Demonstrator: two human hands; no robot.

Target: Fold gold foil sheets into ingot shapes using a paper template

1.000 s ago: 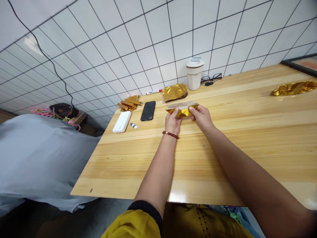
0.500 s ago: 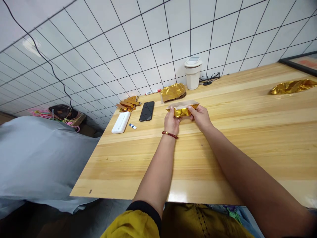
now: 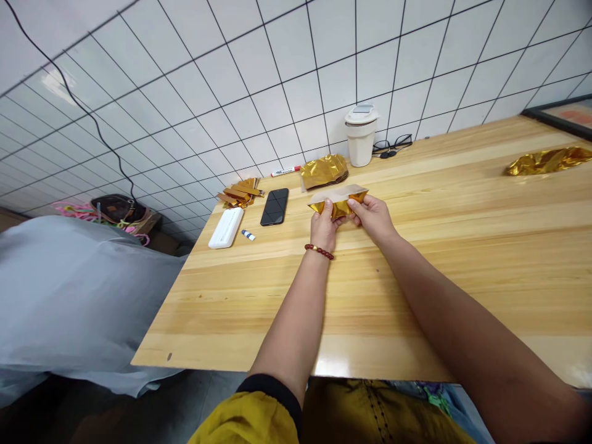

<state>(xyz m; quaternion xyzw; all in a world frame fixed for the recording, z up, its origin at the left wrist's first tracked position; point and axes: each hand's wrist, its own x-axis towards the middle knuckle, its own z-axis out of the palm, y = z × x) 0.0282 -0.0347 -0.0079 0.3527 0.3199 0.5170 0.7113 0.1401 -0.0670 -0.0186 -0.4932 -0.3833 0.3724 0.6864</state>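
Both my hands hold one piece of gold foil paper (image 3: pixel 339 201), partly folded, with its pale back side showing along the top. My left hand (image 3: pixel 324 226) pinches its left end; a red bead bracelet circles that wrist. My right hand (image 3: pixel 374 217) pinches its right end. The paper sits just above the wooden table (image 3: pixel 416 277), at the middle of the far half.
Behind the paper lie a stack of gold foil sheets (image 3: pixel 324 171), a red marker (image 3: pixel 285 171), a white lidded cup (image 3: pixel 361 134) and glasses (image 3: pixel 392 145). To the left are folded gold pieces (image 3: pixel 240 193), a black phone (image 3: pixel 274 206), a white case (image 3: pixel 226 227). Crumpled gold foil (image 3: pixel 546 160) lies far right.
The two hands have drawn a little closer together, and the paper's pale upper flap now stands taller. The view shifted slightly.
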